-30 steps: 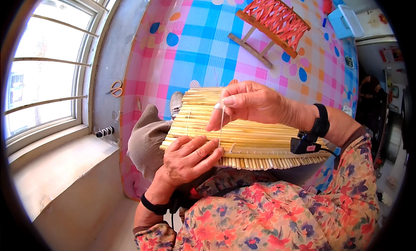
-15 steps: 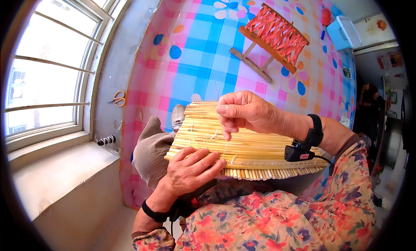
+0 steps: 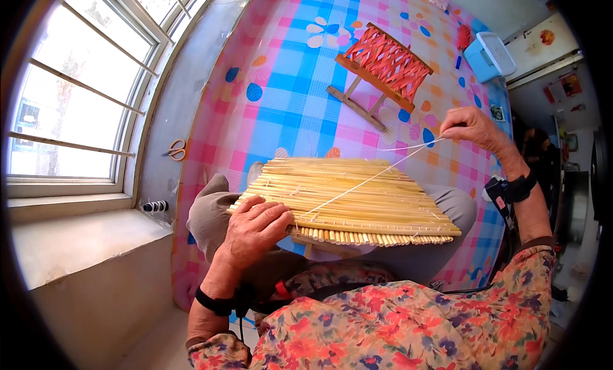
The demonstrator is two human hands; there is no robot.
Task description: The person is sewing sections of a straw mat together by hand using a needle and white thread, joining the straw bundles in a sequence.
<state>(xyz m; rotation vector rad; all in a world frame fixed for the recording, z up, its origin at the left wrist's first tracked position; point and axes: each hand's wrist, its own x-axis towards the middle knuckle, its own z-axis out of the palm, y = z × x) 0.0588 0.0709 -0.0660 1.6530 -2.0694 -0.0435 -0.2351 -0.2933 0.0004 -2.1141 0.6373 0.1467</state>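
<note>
Across my lap lies a mat of pale yellow stalks, laid side by side and bound with small white stitches. My left hand is closed over its near left corner, fingers on top; the thumb is hidden. Out to the right and above the mat, my right hand pinches a white thread. That thread runs taut from the mat, near my left fingers, up to the pinch, and a second strand trails left from it. Whether a needle sits between the right fingertips is too small to tell.
A wooden frame laced with red strips stands ahead on the checked flowered sheet. Scissors and a black-and-white spool lie on the window ledge at left. A blue lidded box is at the far right.
My right hand has swung from over the mat out to the right, drawing the thread into a long line. My left hand has slid slightly left, still on the mat's corner.
</note>
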